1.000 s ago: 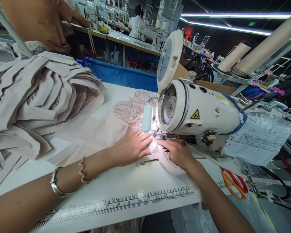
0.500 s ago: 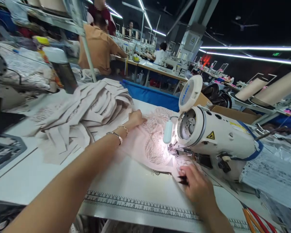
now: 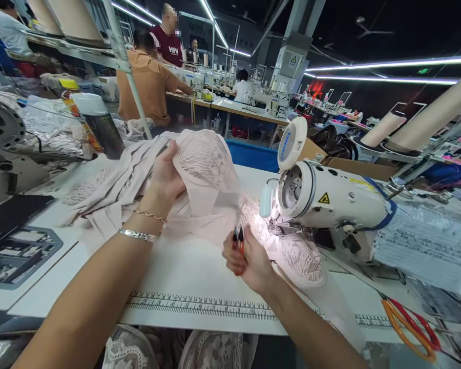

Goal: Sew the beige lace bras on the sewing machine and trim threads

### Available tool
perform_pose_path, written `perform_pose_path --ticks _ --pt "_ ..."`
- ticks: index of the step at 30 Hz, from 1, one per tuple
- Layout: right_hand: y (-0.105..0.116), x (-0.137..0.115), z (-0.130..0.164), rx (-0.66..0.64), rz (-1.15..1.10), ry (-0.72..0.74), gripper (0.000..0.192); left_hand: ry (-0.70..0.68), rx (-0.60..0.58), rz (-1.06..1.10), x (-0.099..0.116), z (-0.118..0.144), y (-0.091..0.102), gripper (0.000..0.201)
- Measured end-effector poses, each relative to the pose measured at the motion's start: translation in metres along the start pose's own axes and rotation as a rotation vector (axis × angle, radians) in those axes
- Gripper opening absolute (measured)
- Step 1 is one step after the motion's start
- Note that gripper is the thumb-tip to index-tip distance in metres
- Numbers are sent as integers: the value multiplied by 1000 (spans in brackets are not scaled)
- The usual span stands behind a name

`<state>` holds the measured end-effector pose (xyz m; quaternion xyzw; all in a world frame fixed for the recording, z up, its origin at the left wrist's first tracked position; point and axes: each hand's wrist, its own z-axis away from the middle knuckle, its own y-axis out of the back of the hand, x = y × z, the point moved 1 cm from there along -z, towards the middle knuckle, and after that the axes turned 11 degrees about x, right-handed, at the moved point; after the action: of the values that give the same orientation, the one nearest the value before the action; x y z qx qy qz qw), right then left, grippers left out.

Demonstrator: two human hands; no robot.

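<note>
My left hand (image 3: 165,177) is closed on a pale pink lace bra (image 3: 205,159), raised at the edge of the fabric pile with its cup facing up. In my right hand (image 3: 251,264) is a pair of thread snips (image 3: 238,242), dark tips pointing up, just left of the needle area. The sewing machine (image 3: 330,197) lights pale lace under its needle. Another lace cup (image 3: 301,259) lies to the right of my right hand, in front of the machine; whether it joins the bra on the left I cannot tell.
Pale fabric pieces (image 3: 111,197) are heaped at left, before a spray can (image 3: 100,125). A printed ruler (image 3: 200,306) runs along the table's front edge. Orange-and-red-handled scissors (image 3: 409,328) lie at right. Thread cones (image 3: 384,128) stand behind the machine. Co-workers sit beyond.
My left hand has moved left and up, lifting the bra. My right hand has moved left and up with the snips, and a lace cup now shows right of the needle.
</note>
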<state>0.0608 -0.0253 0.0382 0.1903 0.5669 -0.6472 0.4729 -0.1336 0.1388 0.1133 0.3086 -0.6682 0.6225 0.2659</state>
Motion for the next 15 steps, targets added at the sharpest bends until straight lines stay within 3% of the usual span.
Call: perform_pose_path --ticks 3,6,15 --pt "-16 -17 -36 36 -288 19 36 -1 60 -5 0 3 -6 53" --pt "-27 -28 -56 99 -448 117 34 -6 71 -41 1 3 -6 54" --pt "-32 -39 -74 236 -485 255 42 -64 14 -97 1 -2 0 49"
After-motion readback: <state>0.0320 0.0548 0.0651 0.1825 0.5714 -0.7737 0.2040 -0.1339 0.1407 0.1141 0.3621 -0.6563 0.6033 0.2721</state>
